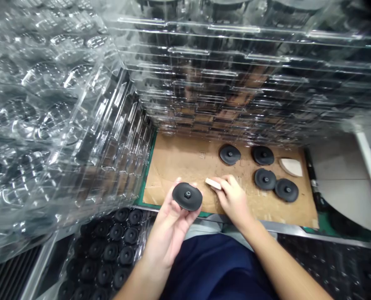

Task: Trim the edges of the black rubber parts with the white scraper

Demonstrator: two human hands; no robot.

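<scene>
My left hand (169,225) holds a black round disc (187,196) by its edge, fingers curled up around it, above the front edge of a brown cardboard sheet (179,162). My right hand (232,198) rests on the cardboard just to the right, fingers closed on a small pale block (212,183). Several more black discs lie on the cardboard at the right: one (230,154), another (262,155), a third (265,179), and one (286,190) beside it. A pale wedge-shaped piece (291,166) lies near them.
Tall stacks of clear plastic trays stand at the left (48,125) and across the back (250,71). A tray of several black discs (110,250) sits low at the left by my lap. A white surface (338,175) lies at the right.
</scene>
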